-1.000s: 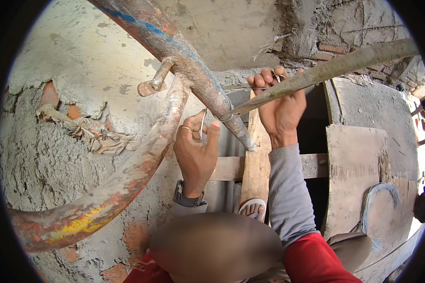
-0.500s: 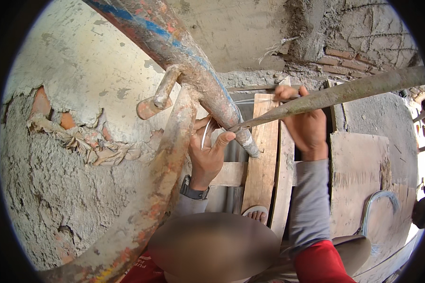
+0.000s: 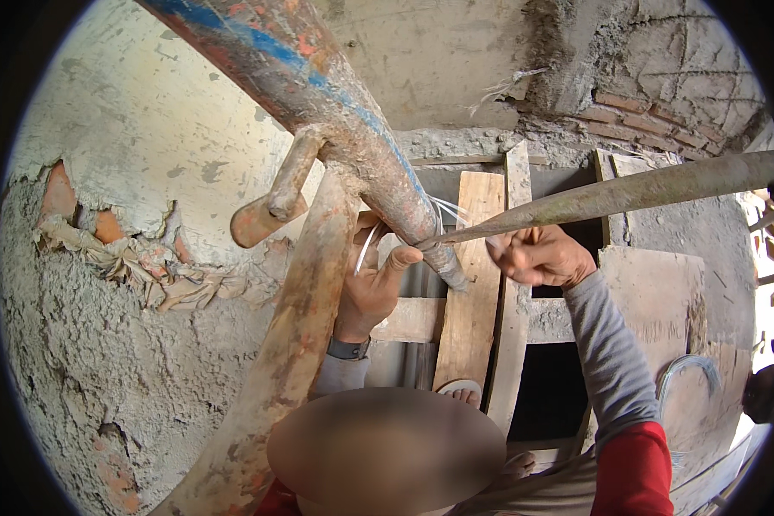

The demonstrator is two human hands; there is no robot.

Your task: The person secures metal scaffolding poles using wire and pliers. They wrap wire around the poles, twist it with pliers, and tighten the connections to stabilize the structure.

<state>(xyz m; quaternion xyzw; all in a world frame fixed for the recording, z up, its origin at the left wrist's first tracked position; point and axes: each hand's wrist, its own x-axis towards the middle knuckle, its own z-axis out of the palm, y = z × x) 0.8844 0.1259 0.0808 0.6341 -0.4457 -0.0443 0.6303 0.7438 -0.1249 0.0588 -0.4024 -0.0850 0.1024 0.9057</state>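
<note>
A thick rusty pipe (image 3: 374, 155) with blue paint slants down from the upper left. A thinner pole (image 3: 628, 193) meets it near its lower end. White wire or strap (image 3: 365, 245) passes round the pipe, its loose ends (image 3: 447, 206) sticking out beyond the joint. On the joint's left, my left hand (image 3: 368, 288) grips the wire, thumb against the pipe and part of the fingers hidden behind it. My right hand (image 3: 546, 258) is just below the pole, right of the joint. Its fingers are curled together and slightly blurred; what they hold, if anything, is unclear.
Wooden planks (image 3: 469, 322) lie below, with dark gaps beside them and a sandalled foot (image 3: 464, 391) on one. A curved rusty tube (image 3: 292, 344) branches down at left near the broken plaster wall (image 3: 86, 335). Coiled wire (image 3: 688, 370) rests on boards at right.
My right hand has come down from above the pole to beneath it, away from the wire ends. My left hand stays at the joint. The view has shifted slightly.
</note>
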